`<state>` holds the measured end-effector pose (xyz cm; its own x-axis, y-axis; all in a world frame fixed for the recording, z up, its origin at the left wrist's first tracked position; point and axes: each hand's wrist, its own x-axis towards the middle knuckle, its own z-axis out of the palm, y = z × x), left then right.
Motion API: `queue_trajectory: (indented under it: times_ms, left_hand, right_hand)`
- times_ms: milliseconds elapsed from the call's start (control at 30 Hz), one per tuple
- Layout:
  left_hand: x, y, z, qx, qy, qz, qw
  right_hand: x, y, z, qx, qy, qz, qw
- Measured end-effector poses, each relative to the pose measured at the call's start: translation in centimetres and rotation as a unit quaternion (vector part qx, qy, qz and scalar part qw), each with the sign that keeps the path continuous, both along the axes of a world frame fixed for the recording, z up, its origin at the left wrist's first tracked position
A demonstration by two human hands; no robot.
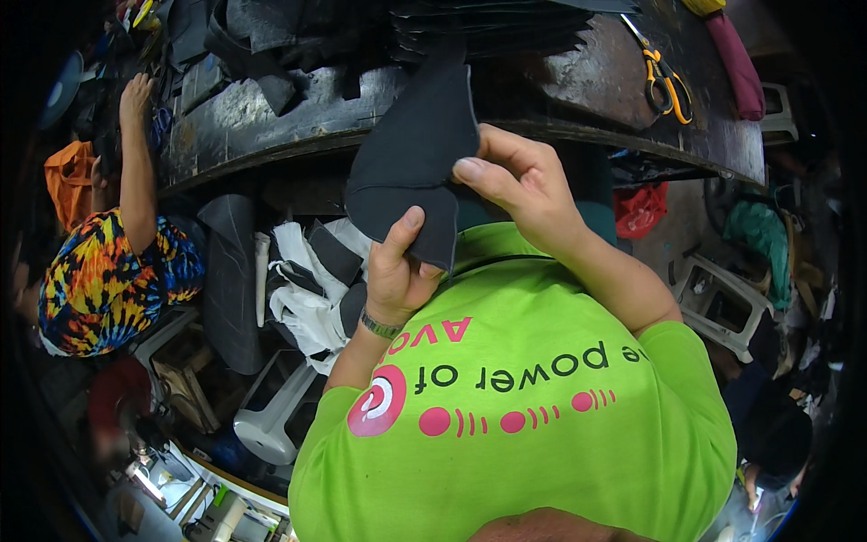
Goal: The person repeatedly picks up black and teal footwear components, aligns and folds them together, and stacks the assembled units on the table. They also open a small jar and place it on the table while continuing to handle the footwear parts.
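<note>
A black, leather-like panel (406, 144) with a seam across its lower part is held up in front of my body, its upper end reaching over the table edge. My left hand (397, 275) is closed on the panel's lower end, thumb on the face toward me and fingers behind. At the panel's right edge, just above the seam, my right hand (533, 185) pinches with thumb and forefinger. Its other fingers are curled in.
Stacked black panels (506, 27) lie on the dark worktable (244, 126), with orange-handled scissors (666, 81) to the right. A co-worker in a colourful shirt (122, 280) is at the left. White and black scraps (312, 289) hang below the table; a plastic stool (722, 303) stands right.
</note>
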<state>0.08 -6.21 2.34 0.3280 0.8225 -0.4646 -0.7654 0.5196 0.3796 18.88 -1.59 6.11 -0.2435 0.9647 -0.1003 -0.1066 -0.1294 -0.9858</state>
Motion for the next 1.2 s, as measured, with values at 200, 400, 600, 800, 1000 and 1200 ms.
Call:
queue_trajectory:
  times_ms: [200,400,600,800,1000,1200]
  left_hand:
    - [-1.5,-0.3,0.5,0.17,0.077,-0.102,0.977]
    - [-4.9,-0.9,5.9,0.651,0.526,-0.143,0.528]
    - [-3.1,1.6,4.0,0.59,0.652,0.064,0.472]
    - [-2.1,0.6,2.2,0.434,0.542,0.096,0.714]
    - [-2.2,0.7,1.6,0.324,0.349,0.087,0.875]
    - [-2.1,0.9,1.0,0.282,0.259,0.088,0.92]
  right_hand:
    - [-1.3,0.3,0.5,0.076,0.076,-0.009,0.994]
    - [-1.1,0.0,1.3,0.042,0.042,-0.015,0.998]
    - [-1.6,-0.1,1.6,0.015,0.092,0.016,0.996]
    - [-0.8,-0.1,1.1,0.144,-0.015,0.028,0.989]
    - [-0.9,-0.4,-0.1,0.117,-0.018,-0.038,0.992]
    - [-1.1,-0.9,0.2,0.161,-0.037,-0.037,0.986]
